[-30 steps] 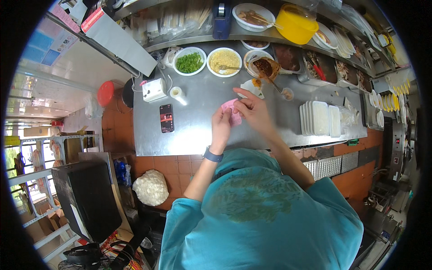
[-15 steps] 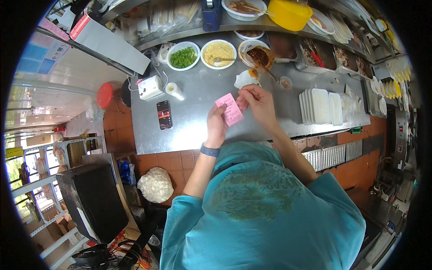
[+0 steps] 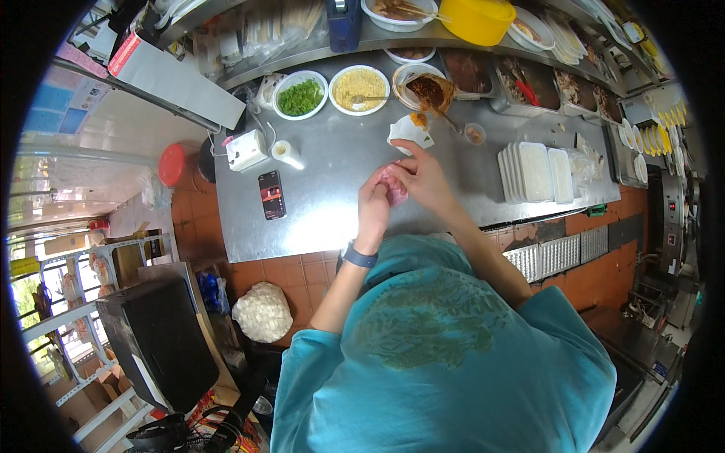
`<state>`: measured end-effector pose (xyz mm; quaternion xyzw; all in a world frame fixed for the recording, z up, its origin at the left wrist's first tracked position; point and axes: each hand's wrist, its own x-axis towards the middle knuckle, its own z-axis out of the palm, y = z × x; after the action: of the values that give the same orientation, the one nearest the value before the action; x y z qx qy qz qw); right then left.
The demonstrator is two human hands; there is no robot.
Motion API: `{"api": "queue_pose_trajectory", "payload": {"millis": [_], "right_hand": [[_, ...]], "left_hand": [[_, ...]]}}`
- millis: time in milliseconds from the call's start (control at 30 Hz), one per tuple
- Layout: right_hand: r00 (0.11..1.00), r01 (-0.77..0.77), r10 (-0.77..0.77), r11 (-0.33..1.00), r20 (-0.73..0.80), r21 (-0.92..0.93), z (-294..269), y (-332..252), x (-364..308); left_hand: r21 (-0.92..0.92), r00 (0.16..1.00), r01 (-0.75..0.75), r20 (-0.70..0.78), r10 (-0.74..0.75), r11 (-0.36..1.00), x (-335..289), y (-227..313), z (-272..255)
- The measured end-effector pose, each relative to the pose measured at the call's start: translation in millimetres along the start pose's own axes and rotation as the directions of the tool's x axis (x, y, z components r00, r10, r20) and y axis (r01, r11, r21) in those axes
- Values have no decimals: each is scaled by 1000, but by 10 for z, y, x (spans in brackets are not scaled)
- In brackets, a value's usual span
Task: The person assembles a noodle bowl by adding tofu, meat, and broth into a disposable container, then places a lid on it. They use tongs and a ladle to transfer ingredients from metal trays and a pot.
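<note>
Clock centred on the pink slip (image 3: 394,190). Slip sits between both hands, over the metal counter (image 3: 325,177), in front of the torso; looks crumpled, pink bunched up.

Left hand (image 3: 373,201), about 8 o'clock: closed in a pinch on the slip, thumb on top, fingers curled beneath; likely this hand steadies it. Right hand (image 3: 424,180), about 3 o'clock: thumb side against the slip, index finger sticking out toward 12; can't tell if it's pinching or just touching. Two-handed hold probably gives control over thin, floppy paper.

Further out: stained white paper (image 3: 404,136) near, just past 12. Clear cup (image 3: 474,134) at 2. White containers (image 3: 536,174) at 3, stood on edge side by side, probably to save room. Phone (image 3: 272,195) at 9, face up, presumably for viewing. White roll (image 3: 285,151) between 9 and 10.

Back row, likely lined up for reach: chopped greens (image 3: 300,98) between 10 and 11, yellow mince (image 3: 355,81) at 11, spoon (image 3: 374,98) resting in it, dark sauce (image 3: 427,90) toward 1.
</note>
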<state>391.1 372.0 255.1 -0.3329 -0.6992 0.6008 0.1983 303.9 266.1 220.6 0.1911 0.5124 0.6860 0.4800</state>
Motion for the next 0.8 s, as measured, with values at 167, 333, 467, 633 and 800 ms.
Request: {"api": "queue_pose_trajectory", "payload": {"millis": [167, 333, 467, 633, 800], "right_hand": [[999, 46, -53, 846, 3, -532, -35, 92, 37], [986, 164, -164, 921, 32, -353, -97, 339, 104], [980, -139, 150, 986, 131, -93, -50, 409, 163], [985, -79, 163, 728, -59, 681, -173, -122, 507], [841, 481, -261, 761, -473, 435, -1013, -1583, 1444]], "left_hand": [[-64, 991, 65, -109, -72, 996, -47, 25, 63], [-66, 998, -52, -47, 49, 996, -18, 23, 47], [278, 977, -199, -14, 212, 940, -32, 66, 160], [191, 999, -15, 41, 7, 981, -100, 121, 230], [364, 968, -9, 235, -83, 931, -36, -118, 121]]}}
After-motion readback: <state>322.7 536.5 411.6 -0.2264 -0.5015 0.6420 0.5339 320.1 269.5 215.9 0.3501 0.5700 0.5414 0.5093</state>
